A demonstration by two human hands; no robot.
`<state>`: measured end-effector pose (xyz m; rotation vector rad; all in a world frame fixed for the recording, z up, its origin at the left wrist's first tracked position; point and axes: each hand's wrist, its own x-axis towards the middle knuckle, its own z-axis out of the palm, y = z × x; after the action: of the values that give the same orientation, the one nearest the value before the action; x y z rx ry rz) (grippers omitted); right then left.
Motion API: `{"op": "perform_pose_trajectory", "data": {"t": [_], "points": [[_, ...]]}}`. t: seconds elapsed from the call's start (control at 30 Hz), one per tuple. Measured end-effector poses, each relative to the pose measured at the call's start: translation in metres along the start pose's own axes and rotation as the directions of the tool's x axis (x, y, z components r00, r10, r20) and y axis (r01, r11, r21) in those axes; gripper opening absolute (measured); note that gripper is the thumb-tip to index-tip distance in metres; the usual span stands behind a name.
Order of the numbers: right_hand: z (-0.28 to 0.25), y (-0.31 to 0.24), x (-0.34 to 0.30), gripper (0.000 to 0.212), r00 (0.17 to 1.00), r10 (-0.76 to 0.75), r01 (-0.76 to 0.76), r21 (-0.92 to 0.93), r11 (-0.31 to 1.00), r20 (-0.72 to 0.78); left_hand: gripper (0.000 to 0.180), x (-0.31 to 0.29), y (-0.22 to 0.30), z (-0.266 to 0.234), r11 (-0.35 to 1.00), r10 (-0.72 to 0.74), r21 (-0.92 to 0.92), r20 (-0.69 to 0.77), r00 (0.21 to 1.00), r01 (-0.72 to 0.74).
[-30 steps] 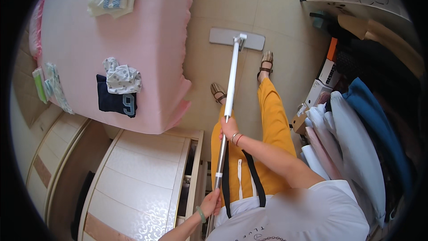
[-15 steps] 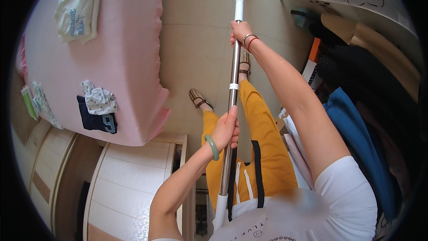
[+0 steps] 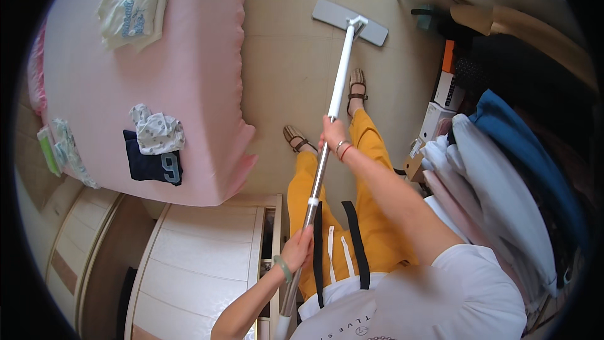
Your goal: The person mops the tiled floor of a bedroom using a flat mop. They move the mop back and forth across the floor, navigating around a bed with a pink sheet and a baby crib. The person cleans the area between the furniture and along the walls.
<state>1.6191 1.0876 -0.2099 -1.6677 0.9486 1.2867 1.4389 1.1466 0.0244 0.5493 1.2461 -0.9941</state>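
Note:
A flat mop [image 3: 322, 170] with a white and silver pole slants from my left hip toward the far floor. Its grey rectangular head [image 3: 333, 14] lies on the floor beyond my feet. My right hand [image 3: 333, 132] is wrapped round the pole where the white upper section meets the metal. Lower down, near my waist, my left hand [image 3: 297, 249] grips the metal part, with a green bangle on that wrist. The pole's near end reaches the lower edge of the view.
At left stands a bed with a pink cover [image 3: 207, 88], bearing folded clothes [image 3: 135, 6] and a navy garment [image 3: 148, 164]. A pale cabinet [image 3: 195, 258] is at the lower left. Hanging clothes [image 3: 503, 182] and stacked boxes [image 3: 434, 119] line the right side. Tiled floor [image 3: 277, 56] lies between.
Both hands have drawn the mop back toward my body, and its pole now tilts more. The mop head has come from the top edge fully into view.

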Motion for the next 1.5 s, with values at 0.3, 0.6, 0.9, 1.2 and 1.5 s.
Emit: {"op": "perform_pose_trajectory", "data": {"t": [0.3, 0.6, 0.9, 1.2, 1.5], "points": [[0.07, 0.159, -0.103, 0.036, 0.964, 0.223, -0.229, 0.03, 0.973, 0.147, 0.04, -0.094, -0.122, -0.071, 0.956, -0.288, -0.072, -0.072, 0.955, 0.283], [0.004, 0.117, -0.054, 0.033, 0.99, 0.09, -0.093, 0.025, 0.995, 0.109, 0.043, -0.049, -0.076, -0.022, 0.98, -0.198, 0.042, 0.08, 0.977, 0.195], [-0.168, -0.014, 0.038, 0.035, 0.996, 0.027, -0.032, -0.049, 0.998, -0.085, 0.049, 0.068, 0.022, 0.113, 0.981, -0.169, 0.129, 0.221, 0.96, 0.143], [-0.241, 0.03, 0.047, 0.033, 0.989, 0.108, -0.097, 0.1, 0.99, -0.106, 0.048, 0.086, 0.014, 0.154, 0.933, -0.226, 0.324, 0.18, 0.957, 0.159], [-0.19, 0.139, 0.025, 0.035, 0.983, 0.166, -0.102, 0.527, 0.844, -0.075, 0.044, 0.046, 0.018, 0.087, 0.724, -0.248, 0.659, -0.025, 0.968, 0.203]]}}
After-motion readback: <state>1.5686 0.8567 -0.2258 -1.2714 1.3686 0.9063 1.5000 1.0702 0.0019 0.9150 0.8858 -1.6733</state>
